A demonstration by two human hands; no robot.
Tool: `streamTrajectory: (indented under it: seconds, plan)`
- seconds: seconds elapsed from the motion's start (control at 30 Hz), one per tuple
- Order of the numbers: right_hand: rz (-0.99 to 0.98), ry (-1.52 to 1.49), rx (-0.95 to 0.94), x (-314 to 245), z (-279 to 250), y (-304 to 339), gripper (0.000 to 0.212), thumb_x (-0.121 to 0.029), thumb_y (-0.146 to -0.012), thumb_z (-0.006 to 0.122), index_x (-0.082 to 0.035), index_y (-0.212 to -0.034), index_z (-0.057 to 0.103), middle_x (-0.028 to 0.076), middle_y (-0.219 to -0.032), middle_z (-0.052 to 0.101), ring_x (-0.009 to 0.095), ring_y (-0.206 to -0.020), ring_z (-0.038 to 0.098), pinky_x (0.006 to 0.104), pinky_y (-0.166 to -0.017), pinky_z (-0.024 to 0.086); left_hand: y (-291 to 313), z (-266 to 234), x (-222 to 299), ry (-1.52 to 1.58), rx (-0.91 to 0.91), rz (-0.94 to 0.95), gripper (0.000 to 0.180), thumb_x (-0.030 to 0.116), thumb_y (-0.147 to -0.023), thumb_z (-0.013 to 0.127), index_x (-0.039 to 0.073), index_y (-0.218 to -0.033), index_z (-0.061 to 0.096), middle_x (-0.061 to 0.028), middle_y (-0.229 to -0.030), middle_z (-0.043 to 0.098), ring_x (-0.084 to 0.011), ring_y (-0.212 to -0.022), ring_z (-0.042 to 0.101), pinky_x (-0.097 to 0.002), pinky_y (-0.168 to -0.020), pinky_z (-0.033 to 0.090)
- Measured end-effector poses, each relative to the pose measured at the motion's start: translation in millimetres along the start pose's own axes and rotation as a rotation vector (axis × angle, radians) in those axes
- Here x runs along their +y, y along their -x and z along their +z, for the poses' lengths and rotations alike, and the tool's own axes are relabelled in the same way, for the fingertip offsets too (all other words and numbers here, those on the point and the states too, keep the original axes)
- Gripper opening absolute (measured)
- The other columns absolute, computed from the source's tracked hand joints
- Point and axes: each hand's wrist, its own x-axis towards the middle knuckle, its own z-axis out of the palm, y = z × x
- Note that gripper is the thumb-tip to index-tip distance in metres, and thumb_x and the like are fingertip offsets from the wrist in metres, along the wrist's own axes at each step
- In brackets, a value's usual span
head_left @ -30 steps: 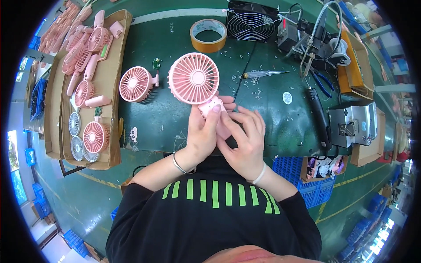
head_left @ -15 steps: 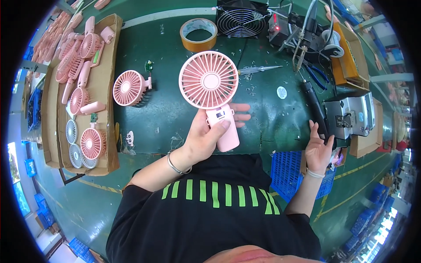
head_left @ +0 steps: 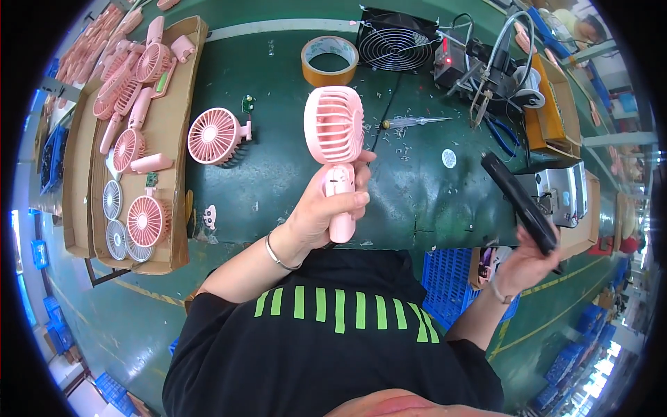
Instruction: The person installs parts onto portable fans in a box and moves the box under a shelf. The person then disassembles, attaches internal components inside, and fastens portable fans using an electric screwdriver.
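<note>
My left hand (head_left: 321, 212) is closed round the handle of a pink handheld fan (head_left: 335, 125), held upright over the bench with its round grille turned partly to the right. The thumb lies across the handle's front. At the right, my right hand (head_left: 529, 258) grips the rear end of a black electric screwdriver (head_left: 515, 198), which tilts up and to the left; motion blurs the fingers somewhat. Left of the held fan, a pink fan head (head_left: 214, 136) with a small green circuit board (head_left: 248, 105) lies on the green bench.
A cardboard tray (head_left: 182, 90) of pink fan parts stands at the left. Along the back are a tape roll (head_left: 330, 75), a black cooling fan (head_left: 396, 45) and a soldering stand (head_left: 490, 76). A thin screwdriver (head_left: 417, 121), blue-handled pliers (head_left: 501, 135) and a silver device (head_left: 571, 194) sit rightward.
The pink fan has turned from facing me to partly sideways. My right hand has closed on the electric screwdriver and shifted it slightly; its fingers were more spread before.
</note>
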Motion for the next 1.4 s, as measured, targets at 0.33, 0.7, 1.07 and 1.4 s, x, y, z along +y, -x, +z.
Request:
streamTrajectory:
  seconds: [0.33,0.7,1.07,1.4]
  plan:
    - [-0.250,-0.337,-0.775,-29,117,-18,0.083,-0.070,-0.087,0.036,0.007,-0.114,0.050,0.017,-0.068,0.058,0.025,-0.066,0.053,0.0378,-0.063,0.042,-2,-7,-2,0.141,0.009,0.045,0.053,0.015,-0.069,0.061,-0.002,-0.117,0.050,-0.0233,-0.109,0.060,-0.0255,-0.083,0.064,-0.0400,-0.079,0.054]
    - [-0.075,-0.598,-0.522,-23,148,27,0.109,-0.096,-0.059,0.039,0.003,-0.104,0.049,0.012,-0.066,0.057,0.020,-0.055,0.057,0.0321,-0.053,0.048,-8,3,-6,-0.161,0.127,-0.151,0.026,0.008,-0.087,0.061,-0.002,-0.111,0.055,-0.0154,-0.093,0.068,-0.0200,-0.077,0.068,-0.0299,-0.073,0.056]
    - [-0.310,-0.032,0.188,-60,42,-96,0.086,-0.074,-0.085,0.016,0.002,-0.086,0.055,0.014,-0.056,0.054,0.025,-0.049,0.053,0.0341,-0.049,0.046,-6,2,-15,-0.181,0.155,-0.061,0.016,0.010,-0.087,0.058,0.001,-0.100,0.055,-0.0089,-0.074,0.059,-0.0173,-0.065,0.060,-0.0320,-0.065,0.052]
    - [-0.156,-0.043,0.081,-59,16,-135,0.069,-0.060,-0.092,0.018,0.000,-0.085,0.050,0.012,-0.064,0.053,0.022,-0.053,0.051,0.0346,-0.051,0.046,-7,8,-14,-0.244,0.174,-0.038,0.016,0.006,-0.087,0.061,0.001,-0.101,0.055,-0.0099,-0.083,0.062,-0.0174,-0.073,0.062,-0.0313,-0.073,0.053]
